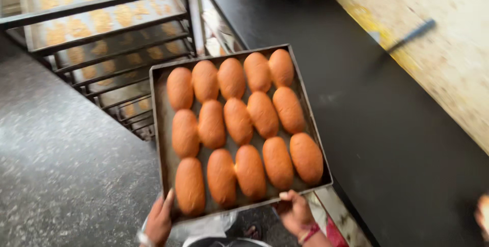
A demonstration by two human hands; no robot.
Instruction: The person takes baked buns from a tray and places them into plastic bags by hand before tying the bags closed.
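Head view, looking down. A dark metal baking tray [159, 124] is held at its near edge by both hands, above the speckled grey floor [66, 165] and just beside the edge of a long black surface [387, 135].

Left hand [159, 221]: closed around the tray's near left corner, thumb lying up along the rim. Right hand [294, 211]: closed on the near rim towards the right corner, fingers curled over the edge. A bracelet is seen on the right wrist, and a band or watch on the left.

Load: fifteen oblong golden-brown buns [239, 124], in three rows of five, packed so that neighbours touch. Each bun's long axis runs from the near edge to the far edge; the rows run across. The tray is roughly square and is turned slightly, its far edge pointing away and a little to the right.

Handling, as judged: the tray is stiff and probably moderately heavy when full; whether it is hot cannot be told. The buns look soft and easily dented, and loose enough to slide if the tray is tipped. The rim at two well-separated points appears the best hold, kept level.

Also noted: a metal rack [102, 28] at the far left with trays of pale dough pieces; a blue-handled tool [412, 35] on the pale board beyond the surface.
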